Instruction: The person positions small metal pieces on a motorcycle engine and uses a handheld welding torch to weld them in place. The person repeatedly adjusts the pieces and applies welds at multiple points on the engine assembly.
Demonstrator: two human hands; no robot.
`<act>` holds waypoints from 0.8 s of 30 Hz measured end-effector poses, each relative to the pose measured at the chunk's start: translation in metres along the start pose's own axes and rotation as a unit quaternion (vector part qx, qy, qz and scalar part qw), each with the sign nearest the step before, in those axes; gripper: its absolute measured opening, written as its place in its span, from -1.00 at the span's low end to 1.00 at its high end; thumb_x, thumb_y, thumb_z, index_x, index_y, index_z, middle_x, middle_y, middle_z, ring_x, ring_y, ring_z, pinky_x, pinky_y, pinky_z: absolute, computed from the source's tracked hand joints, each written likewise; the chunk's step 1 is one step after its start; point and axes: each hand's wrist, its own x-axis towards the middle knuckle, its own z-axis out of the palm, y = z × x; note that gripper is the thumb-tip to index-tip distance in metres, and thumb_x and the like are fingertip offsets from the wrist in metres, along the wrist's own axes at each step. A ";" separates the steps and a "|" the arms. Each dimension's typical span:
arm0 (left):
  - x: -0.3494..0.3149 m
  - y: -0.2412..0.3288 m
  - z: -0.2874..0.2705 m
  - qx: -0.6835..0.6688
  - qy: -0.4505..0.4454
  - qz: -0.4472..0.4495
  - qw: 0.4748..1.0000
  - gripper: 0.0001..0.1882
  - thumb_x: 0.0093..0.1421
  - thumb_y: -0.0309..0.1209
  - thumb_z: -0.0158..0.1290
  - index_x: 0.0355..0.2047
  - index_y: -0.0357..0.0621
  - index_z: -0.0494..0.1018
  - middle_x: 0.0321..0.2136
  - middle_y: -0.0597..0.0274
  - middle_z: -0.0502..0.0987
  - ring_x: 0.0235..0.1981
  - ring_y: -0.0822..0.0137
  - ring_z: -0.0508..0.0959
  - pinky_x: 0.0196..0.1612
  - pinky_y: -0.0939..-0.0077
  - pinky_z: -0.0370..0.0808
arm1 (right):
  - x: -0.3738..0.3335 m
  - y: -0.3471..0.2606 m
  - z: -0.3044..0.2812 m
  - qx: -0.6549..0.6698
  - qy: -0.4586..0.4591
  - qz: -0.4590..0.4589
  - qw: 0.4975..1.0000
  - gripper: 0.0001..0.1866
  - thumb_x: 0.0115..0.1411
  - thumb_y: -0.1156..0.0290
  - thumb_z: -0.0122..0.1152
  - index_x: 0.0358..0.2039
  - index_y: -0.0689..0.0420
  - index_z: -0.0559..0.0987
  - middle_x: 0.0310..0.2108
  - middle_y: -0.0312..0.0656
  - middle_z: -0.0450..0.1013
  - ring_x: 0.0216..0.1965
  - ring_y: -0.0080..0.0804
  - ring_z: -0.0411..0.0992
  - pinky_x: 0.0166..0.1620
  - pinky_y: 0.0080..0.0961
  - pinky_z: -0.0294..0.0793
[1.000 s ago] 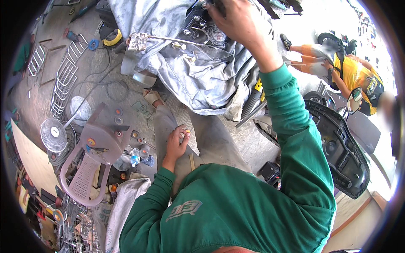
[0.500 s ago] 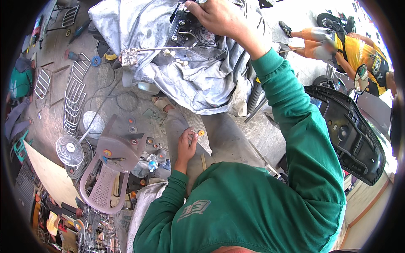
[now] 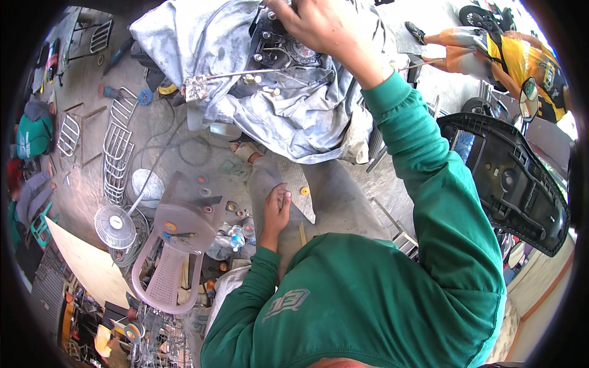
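My left hand [image 3: 276, 211] rests on my left thigh with its fingers loosely bent over the leg; I see nothing held in it. At the upper edge my right hand [image 3: 319, 24] reaches over a dark metal assembly [image 3: 270, 40] with shiny bolt heads. Its thumb shows beside that assembly, while the other fingertips are cut off by the picture's edge. A grey-white cloth [image 3: 288, 129] is draped around the assembly. On the cloth lie a thin metal rod [image 3: 242, 75] with a blocky, speckled end [image 3: 196, 88] and several small light-coloured pieces [image 3: 270, 91].
A mauve plastic chair [image 3: 165, 276] carrying small parts stands at left, near a fan [image 3: 115, 227] and metal racks [image 3: 116, 156]. A black motorcycle seat [image 3: 509, 184] is at right. A person in yellow [image 3: 527, 67] stands beyond; another in green [image 3: 34, 132] is far left.
The view has shifted slightly, so most surroundings sit a little farther right. My right hand has moved slightly at the upper edge. My left hand stays on the thigh.
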 end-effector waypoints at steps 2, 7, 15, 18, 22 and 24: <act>0.001 0.001 -0.008 0.040 0.005 0.029 0.999 -0.62 0.39 -0.26 0.12 0.08 -0.27 0.50 -0.25 0.05 0.64 -0.33 0.23 0.54 -0.17 0.33 0.49 | 0.001 -0.001 0.001 0.064 0.044 -0.001 0.997 -0.41 0.45 0.08 0.03 -0.66 0.18 0.56 -0.72 0.08 0.43 -0.68 0.11 0.45 -0.55 -0.03 0.42; 0.004 0.017 -0.037 0.104 -0.008 0.067 0.992 -0.64 0.38 -0.27 0.13 0.05 -0.26 0.51 -0.25 0.05 0.63 -0.35 0.20 0.54 -0.16 0.31 0.48 | 0.002 -0.004 0.003 0.060 -0.069 0.090 0.992 -0.62 0.39 0.16 0.12 -0.41 0.21 0.61 -0.56 0.10 0.52 -0.55 0.11 0.51 -0.41 -0.05 0.51; 0.019 0.193 -0.142 0.237 -0.029 0.299 0.924 -0.79 0.31 -0.30 0.14 -0.36 -0.16 0.63 -0.52 0.17 0.57 -0.45 0.17 0.50 -0.22 0.29 0.40 | -0.004 -0.021 0.017 0.094 0.023 0.204 0.974 -0.38 0.42 0.00 0.06 -0.66 0.18 0.63 -0.71 0.08 0.47 -0.57 0.10 0.57 -0.46 -0.05 0.56; 0.048 0.291 -0.171 0.299 -0.025 0.406 0.863 -0.75 0.33 -0.25 0.10 -0.41 -0.12 0.60 -0.54 0.22 0.54 -0.45 0.16 0.47 -0.23 0.26 0.37 | -0.012 -0.024 0.007 0.157 0.126 0.303 0.932 -0.32 0.46 -0.06 -0.04 -0.62 0.21 0.64 -0.66 0.12 0.50 -0.56 0.18 0.54 -0.37 0.05 0.56; 0.129 0.386 -0.138 0.399 0.093 0.474 0.780 -0.83 0.24 -0.35 0.31 -0.38 -0.17 0.58 -0.51 0.27 0.55 -0.47 0.28 0.42 -0.31 0.32 0.33 | -0.104 -0.006 -0.040 0.148 0.172 0.379 0.897 -0.51 0.35 -0.03 0.18 -0.44 0.19 0.60 -0.62 0.08 0.53 -0.47 0.20 0.55 -0.33 0.02 0.51; 0.175 0.416 -0.110 0.479 0.049 0.479 0.734 -0.79 0.25 -0.25 0.29 -0.34 -0.12 0.60 -0.46 0.31 0.55 -0.44 0.24 0.49 -0.26 0.30 0.32 | -0.168 -0.003 -0.055 0.132 0.214 0.407 0.878 -0.65 0.27 0.15 0.33 -0.36 0.23 0.55 -0.41 0.02 0.53 -0.34 0.07 0.54 -0.23 -0.11 0.53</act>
